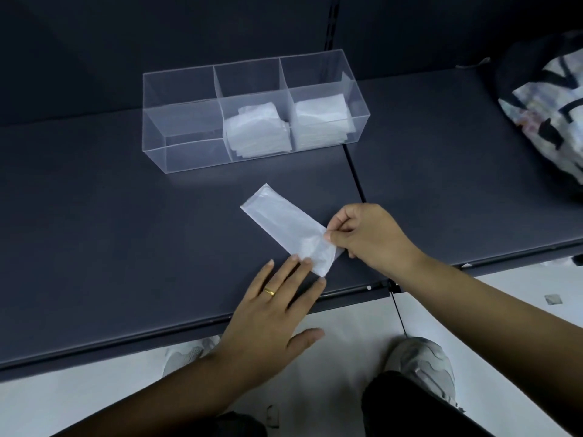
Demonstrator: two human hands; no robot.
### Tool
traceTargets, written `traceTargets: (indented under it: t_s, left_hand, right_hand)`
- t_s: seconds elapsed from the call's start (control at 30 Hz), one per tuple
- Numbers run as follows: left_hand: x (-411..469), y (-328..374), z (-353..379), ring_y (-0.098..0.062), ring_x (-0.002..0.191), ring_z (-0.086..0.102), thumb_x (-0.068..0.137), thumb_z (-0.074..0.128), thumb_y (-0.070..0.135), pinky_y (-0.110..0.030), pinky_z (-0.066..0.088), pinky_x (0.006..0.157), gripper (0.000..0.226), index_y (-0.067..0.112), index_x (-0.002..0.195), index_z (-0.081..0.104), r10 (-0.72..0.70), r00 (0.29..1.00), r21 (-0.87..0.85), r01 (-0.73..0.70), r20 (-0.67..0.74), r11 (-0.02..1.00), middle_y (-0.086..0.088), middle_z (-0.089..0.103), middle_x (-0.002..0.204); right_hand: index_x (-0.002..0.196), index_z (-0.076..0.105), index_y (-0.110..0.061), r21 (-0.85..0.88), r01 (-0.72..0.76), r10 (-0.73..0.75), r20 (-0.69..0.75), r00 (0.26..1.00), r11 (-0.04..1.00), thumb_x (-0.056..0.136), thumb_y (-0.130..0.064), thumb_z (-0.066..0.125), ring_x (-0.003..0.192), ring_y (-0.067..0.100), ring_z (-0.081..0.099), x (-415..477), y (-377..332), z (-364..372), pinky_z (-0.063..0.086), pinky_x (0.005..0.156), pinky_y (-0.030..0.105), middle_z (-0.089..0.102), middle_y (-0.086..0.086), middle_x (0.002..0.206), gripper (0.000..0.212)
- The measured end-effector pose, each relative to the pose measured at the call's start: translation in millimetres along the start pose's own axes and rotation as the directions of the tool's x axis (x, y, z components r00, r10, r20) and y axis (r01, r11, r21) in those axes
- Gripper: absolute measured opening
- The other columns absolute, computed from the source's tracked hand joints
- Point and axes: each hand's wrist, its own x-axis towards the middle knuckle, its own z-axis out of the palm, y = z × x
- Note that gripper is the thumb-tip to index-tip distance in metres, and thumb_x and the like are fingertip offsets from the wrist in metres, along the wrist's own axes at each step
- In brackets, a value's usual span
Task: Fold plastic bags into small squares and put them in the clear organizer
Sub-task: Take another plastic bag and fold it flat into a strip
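The left hand (pixel 274 310) is being laid flat on the shelf (pixel 110 231), fingers straight and spread. Its fingertips (pixel 296 258) are being pressed on the near end of the plastic bag (pixel 280 216). Nothing is being gripped by it; the pressure seems meant to anchor the slippery film so that it cannot slide while a fold is made.

The right hand (pixel 369 238) is being curled, and the near right edge of the bag is being pinched between its thumb and forefinger. The film is being lifted slightly there, most likely so that this end can be turned over toward the far end.

The bag is being worked as a long narrow strip, lying slantwise on the shelf between the hands and the clear organizer (pixel 189 156). By that shape, the lengthwise folds are judged done and the crosswise folds into a square are judged not yet done.

The organizer is being stood just beyond the strip, within easy reach. Folded bags (pixel 255 127) are being stored in its middle compartment and more folded bags (pixel 321 121) in its right one. Its left compartment holds nothing, so the finished square is expected to go there or on one of the stacks.

A patterned bag (pixel 542 111) is being left at the far right of the shelf, well apart from the work.
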Motion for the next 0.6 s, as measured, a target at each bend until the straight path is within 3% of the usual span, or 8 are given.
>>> traceTargets:
  t_s: [0.07, 0.13, 0.23, 0.33, 0.47, 0.6]
  left_hand:
    - [1, -2, -4, -0.024, 0.134, 0.043, 0.094, 0.046, 0.043, -0.043, 0.031, 0.111, 0.054, 0.009, 0.135, 0.053, -0.058, 0.986, -0.148, 0.035, -0.155, 0.988, -0.009, 0.052, 0.140]
    - [13, -4, -8, -0.025, 0.136, 0.040, 0.093, 0.046, 0.043, -0.040, 0.027, 0.114, 0.059, 0.003, 0.136, 0.050, -0.092, 0.979, -0.170, 0.061, -0.181, 0.984, -0.011, 0.048, 0.143]
    - [31, -6, -10, -0.026, 0.144, 0.025, 0.092, 0.038, 0.056, -0.039, 0.015, 0.120, 0.077, 0.000, 0.144, 0.035, -0.105, 0.994, -0.105, 0.105, 0.002, 0.989, -0.014, 0.032, 0.153]
    - [32, -9, -2, -0.022, 0.148, 0.005, 0.090, 0.025, 0.066, -0.035, 0.002, 0.120, 0.087, 0.003, 0.150, 0.019, -0.143, 0.984, -0.085, 0.153, 0.109, 0.985, -0.011, 0.012, 0.159]
    - [31, -8, 2, -0.026, 0.144, 0.024, 0.090, 0.032, 0.063, -0.042, 0.021, 0.117, 0.084, -0.001, 0.144, 0.036, -0.159, 0.987, -0.106, 0.161, 0.025, 0.981, -0.014, 0.030, 0.154]
    - [36, -7, 1, -0.026, 0.127, 0.052, 0.084, 0.059, 0.049, -0.042, 0.040, 0.107, 0.066, 0.000, 0.128, 0.059, -0.211, 0.963, -0.166, 0.183, -0.168, 0.969, -0.013, 0.057, 0.134]
  right_hand:
    - [0.074, 0.065, -0.018, 0.002, -0.012, 0.012, 0.009, 1.000, 1.000, 0.080, -0.014, 0.073, 0.042, -0.001, 0.053, 0, -1, 0, 0.043, 0.047, 0.014, 0.068, -0.002, 0.065, 0.011]
    - [0.077, 0.066, -0.017, 0.006, -0.014, 0.014, 0.039, 0.999, 1.000, 0.081, -0.019, 0.074, 0.043, -0.001, 0.053, -2, -3, -2, 0.043, 0.047, 0.014, 0.069, -0.001, 0.067, 0.010]
    - [0.086, 0.064, -0.018, 0.011, -0.009, 0.007, 0.147, 0.989, 1.000, 0.080, -0.027, 0.075, 0.049, -0.004, 0.056, -7, -5, -9, 0.043, 0.049, 0.011, 0.071, -0.001, 0.074, 0.015]
    - [0.091, 0.061, -0.023, -0.055, -0.018, 0.028, 0.205, 0.978, 0.998, 0.079, -0.022, 0.077, 0.055, -0.002, 0.058, -12, -2, -17, 0.046, 0.055, 0.014, 0.072, -0.003, 0.078, 0.020]
    - [0.092, 0.061, -0.023, -0.097, 0.004, 0.017, 0.213, 0.977, 0.995, 0.079, -0.014, 0.076, 0.061, -0.002, 0.058, -15, -3, -19, 0.045, 0.063, 0.016, 0.071, -0.003, 0.078, 0.022]
    - [0.094, 0.064, -0.017, 0.109, -0.108, 0.078, 0.248, 0.966, 0.988, 0.081, -0.009, 0.074, 0.052, 0.003, 0.054, -16, -14, -23, 0.043, 0.053, 0.013, 0.067, -0.007, 0.066, 0.018]
